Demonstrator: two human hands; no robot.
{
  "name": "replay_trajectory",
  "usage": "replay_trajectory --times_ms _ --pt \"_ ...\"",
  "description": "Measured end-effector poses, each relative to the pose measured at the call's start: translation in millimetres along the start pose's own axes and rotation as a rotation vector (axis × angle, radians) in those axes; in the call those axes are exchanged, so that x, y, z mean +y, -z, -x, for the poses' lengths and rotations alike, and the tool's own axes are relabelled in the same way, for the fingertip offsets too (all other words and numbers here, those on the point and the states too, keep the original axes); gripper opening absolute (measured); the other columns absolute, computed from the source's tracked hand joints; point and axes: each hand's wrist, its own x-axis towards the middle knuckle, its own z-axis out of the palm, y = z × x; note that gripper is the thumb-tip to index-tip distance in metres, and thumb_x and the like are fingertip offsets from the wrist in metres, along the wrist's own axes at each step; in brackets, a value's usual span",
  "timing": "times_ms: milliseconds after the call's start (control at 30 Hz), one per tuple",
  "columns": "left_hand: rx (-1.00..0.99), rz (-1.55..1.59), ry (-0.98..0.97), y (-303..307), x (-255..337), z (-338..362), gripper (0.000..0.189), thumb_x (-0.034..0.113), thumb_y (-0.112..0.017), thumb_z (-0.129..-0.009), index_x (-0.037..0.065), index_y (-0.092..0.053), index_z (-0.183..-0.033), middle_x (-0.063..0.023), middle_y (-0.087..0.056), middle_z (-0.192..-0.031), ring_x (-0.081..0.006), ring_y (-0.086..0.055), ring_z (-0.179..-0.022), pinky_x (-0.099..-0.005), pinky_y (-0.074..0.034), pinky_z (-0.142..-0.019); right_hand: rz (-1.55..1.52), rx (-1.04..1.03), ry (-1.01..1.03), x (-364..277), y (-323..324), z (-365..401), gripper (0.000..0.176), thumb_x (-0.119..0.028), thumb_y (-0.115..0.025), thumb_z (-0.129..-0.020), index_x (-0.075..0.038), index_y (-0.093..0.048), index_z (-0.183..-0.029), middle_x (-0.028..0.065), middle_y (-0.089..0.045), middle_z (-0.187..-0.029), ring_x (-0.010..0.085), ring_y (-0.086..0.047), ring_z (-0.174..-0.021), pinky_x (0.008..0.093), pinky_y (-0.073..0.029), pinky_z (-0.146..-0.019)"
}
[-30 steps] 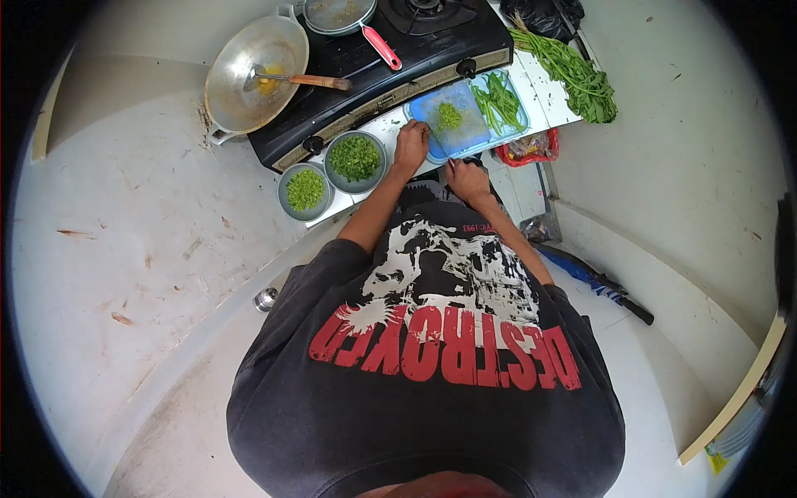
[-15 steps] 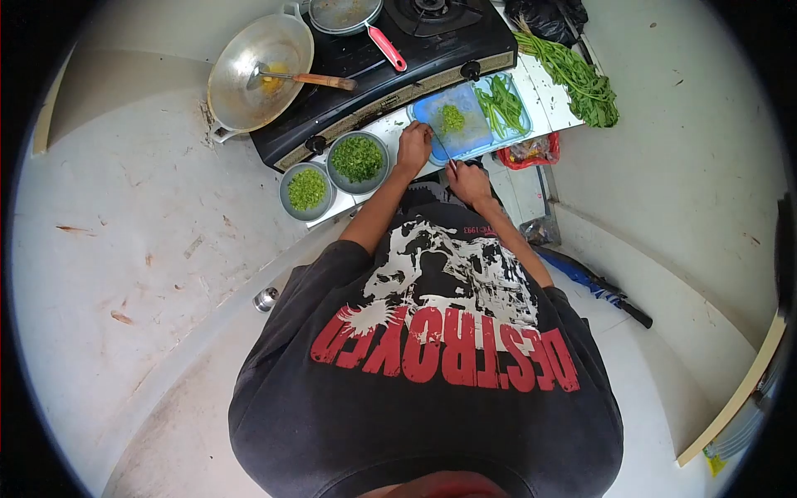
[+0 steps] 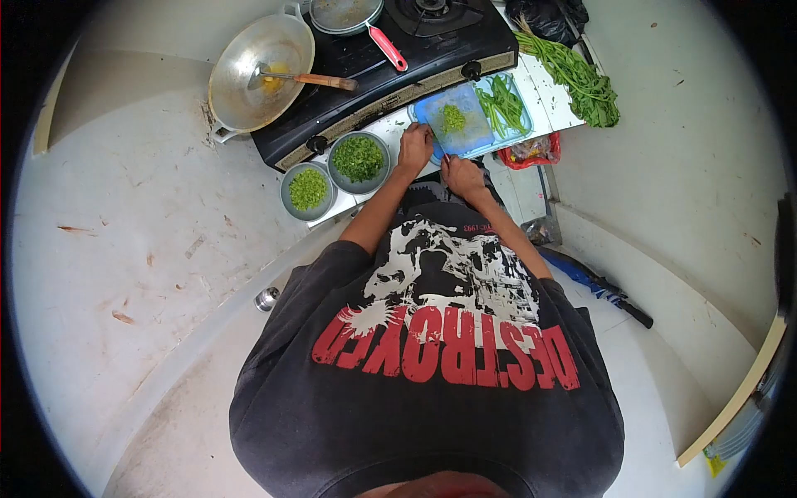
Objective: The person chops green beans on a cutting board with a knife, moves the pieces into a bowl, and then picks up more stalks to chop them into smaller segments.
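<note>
In the head view, a blue cutting board (image 3: 475,133) lies on the counter, bearing a small pile of chopped greens (image 3: 453,119). My right hand (image 3: 465,177) is closed around the handle of a knife (image 3: 439,147), whose thin blade reaches over the board's left part. Beside the blade, my left hand (image 3: 415,148) has its fingers bent together at the board's left edge; whatever they pinch is hidden. Cut green stems (image 3: 502,106) rest in a light-blue tray (image 3: 526,124) right of the pile.
Bowls of darker chopped leaves (image 3: 358,159) and paler chopped stems (image 3: 308,190) stand to the left. Behind are a black stove (image 3: 365,87), a wok (image 3: 228,62) with a wooden-handled spatula (image 3: 324,80) and a red-handled pan (image 3: 386,46). Leafy greens (image 3: 573,79) and a red basket (image 3: 531,163) are at right.
My right hand has shifted slightly left with the knife, bringing the blade closer to my left fingers. My left hand stays nearly in place.
</note>
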Motion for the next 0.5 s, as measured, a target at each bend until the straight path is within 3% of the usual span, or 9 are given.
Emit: replay_trajectory --times_ms 367,500 --pt "0.010 0.020 0.108 -2 -1 0 0.009 0.000 -0.064 -0.080 -0.001 -0.070 -0.087 -0.0211 -0.063 -0.087 -0.0369 -0.066 -0.077 -0.0454 -0.055 -0.072 0.039 0.004 -0.013 7 1 15 0.043 -0.039 -0.050 -0.098 0.002 -0.064 -0.092 0.0282 -0.068 -0.080 0.0472 -0.068 -0.077 0.0537 -0.056 -0.074" --pt "0.005 0.003 0.120 0 3 -1 0.011 0.001 -0.066 -0.080 -0.002 -0.071 -0.089 -0.0208 -0.065 -0.086 -0.0321 -0.068 -0.075 -0.0405 -0.056 -0.072 0.019 0.000 -0.026 12 0 17 0.045 -0.040 -0.049 -0.098 0.002 -0.065 -0.093 0.0289 -0.068 -0.079 0.0476 -0.068 -0.078 0.0545 -0.055 -0.075"
